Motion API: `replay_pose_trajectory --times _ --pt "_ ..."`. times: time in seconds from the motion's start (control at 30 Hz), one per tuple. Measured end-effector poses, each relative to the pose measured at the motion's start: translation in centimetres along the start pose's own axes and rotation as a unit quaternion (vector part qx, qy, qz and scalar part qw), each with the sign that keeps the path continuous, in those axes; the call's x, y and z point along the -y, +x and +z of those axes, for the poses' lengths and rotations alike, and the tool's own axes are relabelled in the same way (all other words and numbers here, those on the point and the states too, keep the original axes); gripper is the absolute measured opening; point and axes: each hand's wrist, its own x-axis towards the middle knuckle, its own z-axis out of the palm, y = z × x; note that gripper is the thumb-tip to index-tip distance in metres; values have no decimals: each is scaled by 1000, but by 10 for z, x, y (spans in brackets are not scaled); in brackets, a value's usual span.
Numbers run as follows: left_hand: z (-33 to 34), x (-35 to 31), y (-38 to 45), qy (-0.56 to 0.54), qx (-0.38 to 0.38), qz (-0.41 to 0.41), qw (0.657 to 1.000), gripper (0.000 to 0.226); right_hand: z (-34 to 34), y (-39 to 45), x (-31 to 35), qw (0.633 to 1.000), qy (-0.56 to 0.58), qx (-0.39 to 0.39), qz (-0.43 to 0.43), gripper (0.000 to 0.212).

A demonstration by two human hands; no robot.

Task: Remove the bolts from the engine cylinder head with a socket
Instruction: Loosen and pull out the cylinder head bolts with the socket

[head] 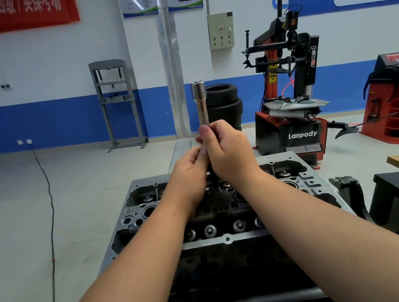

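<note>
Head view: both forearms reach out over the cylinder head, hands meeting above its middle.
Socket: a long chrome socket stands upright above the hands, its open wider end on top, the narrower shank running down into the fingers.
Bolt: a dark thin shaft shows below the hands, dropping toward the head's centre; I cannot tell where it ends.
Left hand: the left hand has its fingers curled in against the shaft just under the right hand, gripping it.
Right hand: the right hand is wrapped round the socket's lower end, thumb up along the shank.
Cylinder head: grey cast metal, light rim with small bolt holes, dark oily inside; a row of round valve spring caps runs along the near side, round bores further back.
Place: the head sits low in front of the person, on a dark stand.
Room: a stack of tyres behind the socket, a red and black tyre changer to the right.
</note>
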Motion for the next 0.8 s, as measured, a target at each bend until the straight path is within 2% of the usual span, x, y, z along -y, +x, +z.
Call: replay_pose_trajectory --times 0.13,0.3,0.47,0.63,0.8 --pt "-2 2 0 -10 -12 18 1000 21 0 -3 3 1000 12 7 -22 30" --pt "-3 4 1 -5 -15 36 999 10 2 -3 3 999 7 -16 -33 23" --pt "0 0 -1 2 12 5 1000 32 -1 -1 1 1000 7 -13 0 30" --pt "-3 -1 -2 -14 -4 17 1000 22 1 -3 3 999 32 -3 -9 24" --pt "-3 0 0 -8 1 18 1000 20 0 0 1 998 41 -38 -3 26"
